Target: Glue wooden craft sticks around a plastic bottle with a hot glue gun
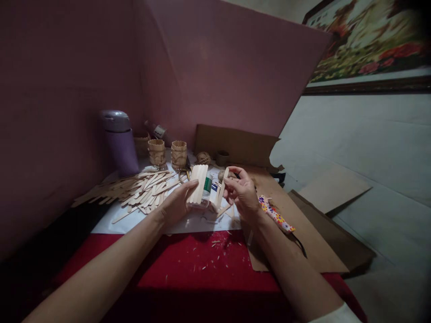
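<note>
A clear plastic container [198,205] is held up near the middle of the frame. A row of flat wooden sticks [201,184] covers its left part, and they stand almost straight up and down, side by side. A green label [208,184] shows on the part with no sticks.

The left hand [183,199] is curled around the container from the left, with its thumb over the edge of the row. The right hand [240,190] is nearly closed, with its thumb and finger pinching one loose stick [221,190]. That stick is just to the right of the label, on the bare side. It stands up too, but its top leans a little to the right. I cannot tell if it touches the container.

The label sits between the loose stick and the row. The right hand's fingers hide some of the loose stick.

On the desk [151,264], a big pile of sticks [144,190] lies to the left. Two stick cups [178,154] stand behind, near a purple flask [123,148] and a ball of string [203,158]. Brown cardboard [303,233] and a flowery thing [274,214] lie to the right.
</note>
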`<control>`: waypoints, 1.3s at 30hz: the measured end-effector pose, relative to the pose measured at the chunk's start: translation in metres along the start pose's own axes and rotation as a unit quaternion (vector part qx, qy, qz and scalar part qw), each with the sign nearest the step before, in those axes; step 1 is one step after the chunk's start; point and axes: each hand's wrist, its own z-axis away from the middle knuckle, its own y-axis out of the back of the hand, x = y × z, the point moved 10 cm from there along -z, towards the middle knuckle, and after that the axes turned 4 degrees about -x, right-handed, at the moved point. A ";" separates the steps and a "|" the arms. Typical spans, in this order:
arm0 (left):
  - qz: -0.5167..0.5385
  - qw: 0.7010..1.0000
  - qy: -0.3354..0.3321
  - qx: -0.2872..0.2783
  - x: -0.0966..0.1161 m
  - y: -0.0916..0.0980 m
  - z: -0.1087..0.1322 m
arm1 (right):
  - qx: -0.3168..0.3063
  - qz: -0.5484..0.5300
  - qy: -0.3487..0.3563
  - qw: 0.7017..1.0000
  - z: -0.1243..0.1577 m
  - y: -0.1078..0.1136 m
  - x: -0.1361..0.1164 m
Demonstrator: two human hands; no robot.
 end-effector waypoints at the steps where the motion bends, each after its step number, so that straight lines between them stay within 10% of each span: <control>1: -0.002 1.000 0.005 -0.017 -0.003 -0.002 -0.001 | 0.004 -0.010 0.001 1.000 0.001 0.000 0.002; 39: -0.054 0.994 0.041 -0.081 -0.020 -0.019 -0.003 | 0.058 -0.068 0.007 0.996 -0.002 0.013 0.014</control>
